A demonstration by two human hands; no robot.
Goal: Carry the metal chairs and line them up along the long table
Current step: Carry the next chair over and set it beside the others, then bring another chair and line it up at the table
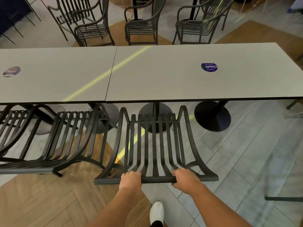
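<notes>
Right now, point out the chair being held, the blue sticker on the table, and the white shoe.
held chair [154,141], head view, middle back slat.
blue sticker [209,67], head view, sticker's centre on the right tabletop.
white shoe [156,212], head view, top of the shoe.

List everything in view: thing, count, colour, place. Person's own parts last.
long table: two grey tops butted end to end, across the middle.
round stickers: two, blue, one on each top.
table bases: round, dark and grey, under the table.
held chair: one, black metal, near side, top rail gripped.
near-side chairs: at least two more, black, left of it.
far-side chairs: at least three, black, beyond the table.
floor: grey tile and wood herringbone.
shoe: one, white, bottom centre.
left hand: grips rail.
right hand: grips rail.
</notes>
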